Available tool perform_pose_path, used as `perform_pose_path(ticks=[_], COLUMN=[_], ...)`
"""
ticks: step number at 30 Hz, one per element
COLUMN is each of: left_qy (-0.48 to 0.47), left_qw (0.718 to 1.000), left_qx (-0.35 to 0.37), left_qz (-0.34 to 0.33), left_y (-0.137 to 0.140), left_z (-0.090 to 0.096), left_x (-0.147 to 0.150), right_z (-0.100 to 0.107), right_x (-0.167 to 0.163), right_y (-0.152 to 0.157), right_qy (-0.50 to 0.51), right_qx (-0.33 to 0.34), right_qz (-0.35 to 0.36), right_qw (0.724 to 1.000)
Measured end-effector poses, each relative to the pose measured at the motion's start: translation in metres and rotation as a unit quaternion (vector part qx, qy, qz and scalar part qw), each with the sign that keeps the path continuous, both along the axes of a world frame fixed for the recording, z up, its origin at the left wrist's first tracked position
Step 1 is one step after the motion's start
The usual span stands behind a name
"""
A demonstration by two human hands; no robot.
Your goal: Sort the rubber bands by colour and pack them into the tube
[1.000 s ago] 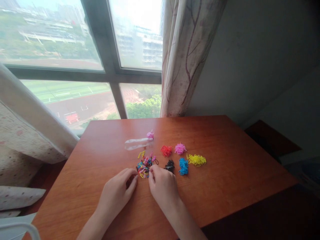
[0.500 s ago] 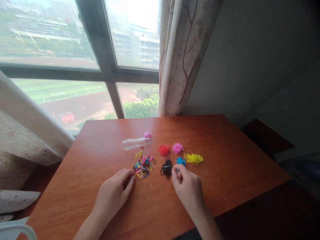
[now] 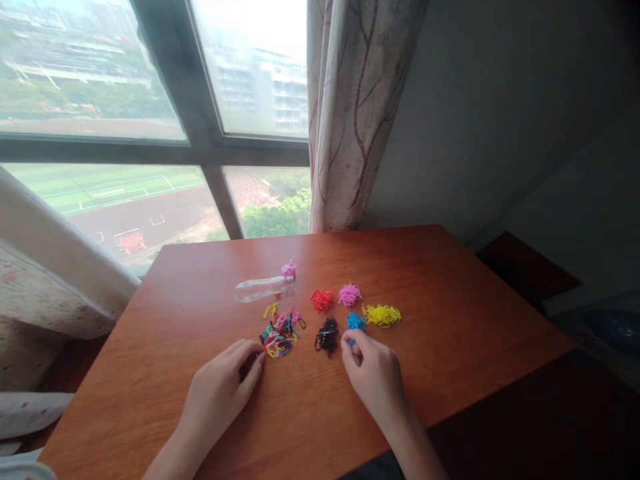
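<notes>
A mixed pile of small coloured loops (image 3: pixel 281 335), perhaps plastic clips or bands, lies on the wooden table (image 3: pixel 210 287). At its left edge is my left hand (image 3: pixel 227 373), thumb and forefinger closed together; anything between them is too small to make out. My right hand (image 3: pixel 373 367) is curled in a pinch beside the pile of blue loops (image 3: pixel 356 322), partly covering its near side. What those fingertips hold, if anything, cannot be seen. Just left of that hand sits a pile of black loops (image 3: pixel 327 335).
Separate piles of red loops (image 3: pixel 321 300), pink loops (image 3: pixel 350 294) and yellow loops (image 3: pixel 383 315) lie farther back. Behind the mixed pile rests a clear plastic container (image 3: pixel 260 289) by a pink piece (image 3: pixel 289 269). A window and curtain (image 3: pixel 345 120) stand beyond the table.
The whole view has shifted slightly, so the table and piles appear farther left. Both hands stay closed by the same piles, with little movement.
</notes>
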State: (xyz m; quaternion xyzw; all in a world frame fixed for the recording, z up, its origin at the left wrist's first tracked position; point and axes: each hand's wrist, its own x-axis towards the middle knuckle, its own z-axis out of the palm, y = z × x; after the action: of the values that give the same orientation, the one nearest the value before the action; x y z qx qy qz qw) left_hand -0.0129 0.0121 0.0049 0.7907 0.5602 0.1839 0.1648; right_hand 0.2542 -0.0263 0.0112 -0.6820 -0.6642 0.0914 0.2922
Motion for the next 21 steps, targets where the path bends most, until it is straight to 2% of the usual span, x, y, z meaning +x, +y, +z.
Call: perform_pose_path(ticks=[6,21], left_qy=[-0.013,-0.015], left_qw=[1.000,1.000], left_qx=[0.000,-0.016], left_qz=[0.001,-0.003], left_y=[0.000,0.000], left_z=[0.001,-0.001], left_x=[0.000,0.000], right_z=[0.006,0.001], right_x=[-0.021,-0.022], right_y=[0.018,0.019], right_qy=[-0.057,-0.069], right_qx=[-0.032,-0.021], right_qz=[0.009,-0.004], right_qw=[0.998,0.997])
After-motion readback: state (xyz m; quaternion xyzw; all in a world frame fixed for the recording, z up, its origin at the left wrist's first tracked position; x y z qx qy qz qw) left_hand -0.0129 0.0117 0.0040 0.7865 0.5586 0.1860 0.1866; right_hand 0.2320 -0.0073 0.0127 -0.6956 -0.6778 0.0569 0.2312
